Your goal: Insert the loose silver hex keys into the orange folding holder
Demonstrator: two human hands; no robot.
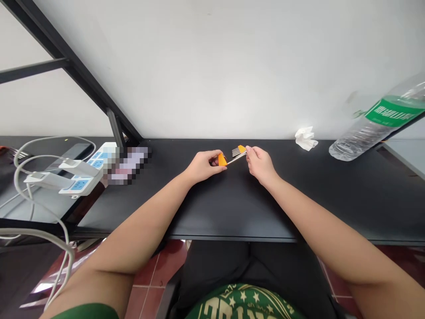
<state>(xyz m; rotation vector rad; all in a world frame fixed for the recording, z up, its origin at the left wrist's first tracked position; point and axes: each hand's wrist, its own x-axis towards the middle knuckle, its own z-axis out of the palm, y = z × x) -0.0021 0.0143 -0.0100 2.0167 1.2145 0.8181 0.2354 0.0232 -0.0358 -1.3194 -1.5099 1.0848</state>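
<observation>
My left hand [206,166] pinches an orange piece [222,159] between thumb and fingers, a little above the black tabletop. From it a thin metal rod [236,158] slants up to my right hand [260,163], whose thumb and fingers are closed on the rod's far end. Beside those fingertips sits a second orange piece [242,149] with a row of several thin metal prongs [236,152], like a comb. Both orange pieces look like parts of one small metal-and-plastic tool set; its exact kind I cannot make out. My fingers cover part of each end.
A black table [232,208] meets a white wall behind. To the right are a crumpled tissue [306,138] and a large clear bottle [365,126] with a green label. On the left lie a power strip [91,170] with plugged-in chargers, white cables [20,177] and a black metal frame [86,84].
</observation>
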